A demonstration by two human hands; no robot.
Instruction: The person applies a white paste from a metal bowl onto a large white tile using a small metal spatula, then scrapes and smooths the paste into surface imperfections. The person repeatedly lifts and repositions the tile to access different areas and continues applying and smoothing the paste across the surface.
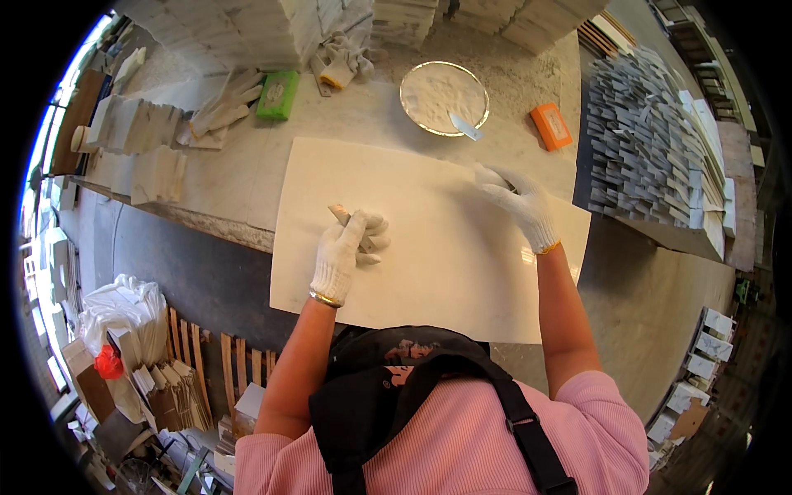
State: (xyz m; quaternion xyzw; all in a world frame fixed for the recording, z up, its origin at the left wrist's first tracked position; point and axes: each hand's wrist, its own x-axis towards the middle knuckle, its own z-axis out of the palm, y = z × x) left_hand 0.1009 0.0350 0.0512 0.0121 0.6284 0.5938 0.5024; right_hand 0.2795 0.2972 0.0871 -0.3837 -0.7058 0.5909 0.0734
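A glossy cream slab [429,289] lies in front of me, overlapping the front of the worktable. My left hand [340,252], in a white knitted glove, is closed around a tool with a short wooden handle [338,214]. A greyish part of it shows between the fingers, but its full shape is hidden. Over the slab's far right side, my gloved right hand [521,202] has its fingers curled together. A thin dark edge shows at them; what it belongs to cannot be made out. Beyond the slab stands a round bowl [429,91] of whitish powder or paste, with a flat pale blade [466,126] resting in it.
An orange box [550,126] lies right of the bowl. On the left are a green box [277,95], loose gloves [342,62] and stacked stone pieces [132,124]. Tall stone blocks [231,37] line the back. Many grey strips [643,124] are piled at the right.
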